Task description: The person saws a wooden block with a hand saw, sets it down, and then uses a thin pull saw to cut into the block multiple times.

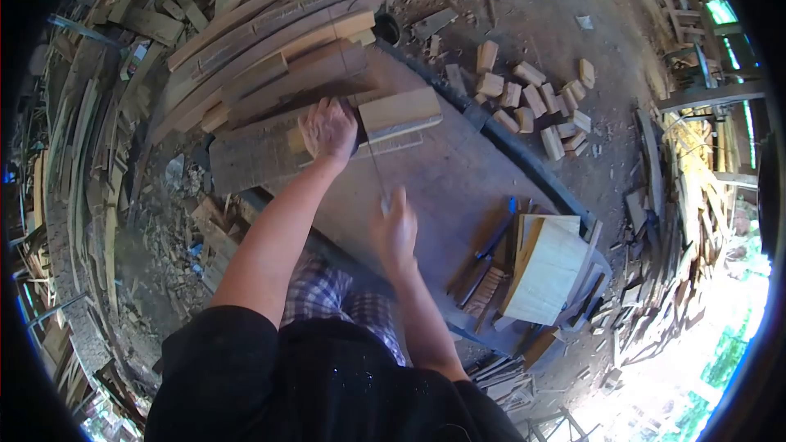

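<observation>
My left hand (329, 129) is closed over a pale wooden block (401, 112) that lies across a wide plank (246, 155) on the work table (352, 205). A small dark piece shows at the edge of that hand, beside the fingers. My right hand (395, 231), blurred by motion, is wrapped round the near end of a thin saw (374, 161). Its blade shows edge-on as a narrow dark line, running past the block close by my left hand and away over the boards beyond.
Several long boards (270, 41) lie stacked at the table's far left. Short cut blocks (532, 98) are scattered on the ground beyond the dark table edge (524, 160). At right are a pale wood piece (544, 270), a brush (485, 290) and a blue-tipped tool (501, 229).
</observation>
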`<state>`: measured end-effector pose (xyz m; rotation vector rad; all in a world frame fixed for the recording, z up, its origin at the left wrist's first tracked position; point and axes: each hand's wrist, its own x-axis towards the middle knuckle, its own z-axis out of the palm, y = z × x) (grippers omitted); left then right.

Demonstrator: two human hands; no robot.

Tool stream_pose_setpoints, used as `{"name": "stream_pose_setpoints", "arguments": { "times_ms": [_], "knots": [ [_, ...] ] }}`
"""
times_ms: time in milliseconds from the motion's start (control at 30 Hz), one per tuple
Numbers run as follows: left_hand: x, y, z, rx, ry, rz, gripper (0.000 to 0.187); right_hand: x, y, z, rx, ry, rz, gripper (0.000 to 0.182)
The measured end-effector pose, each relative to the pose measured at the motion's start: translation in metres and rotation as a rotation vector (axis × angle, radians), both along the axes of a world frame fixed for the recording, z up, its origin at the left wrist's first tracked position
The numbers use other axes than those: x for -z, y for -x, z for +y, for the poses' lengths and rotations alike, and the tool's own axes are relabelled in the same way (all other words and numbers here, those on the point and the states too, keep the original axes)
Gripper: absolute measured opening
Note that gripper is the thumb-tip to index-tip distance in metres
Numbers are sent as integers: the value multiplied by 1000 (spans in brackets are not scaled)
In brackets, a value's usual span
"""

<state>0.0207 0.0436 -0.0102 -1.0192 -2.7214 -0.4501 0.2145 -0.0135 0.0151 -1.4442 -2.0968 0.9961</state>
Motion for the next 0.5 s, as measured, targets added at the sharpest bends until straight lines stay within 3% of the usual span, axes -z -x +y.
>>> {"name": "stream_pose_setpoints", "arguments": {
  "times_ms": [100,233,333,433,500],
  "knots": [
    [-3,-3,2,-46,16,-27,24,-4,-10,0,-49,33,-29,21],
    [-12,-4,5,-62,92,-68,26,-1,-107,-68,-21,28,35,20],
    [-6,-2,2,-10,81,-61,27,-4,-82,-51,2,182,-36,20],
    [-2,0,0,-1,44,-41,28,7,-4,4,-24,53,11,21],
    [1,3,0,-14,57,-24,29,4,0,6,-31,57,-14,21]
  ]
}}
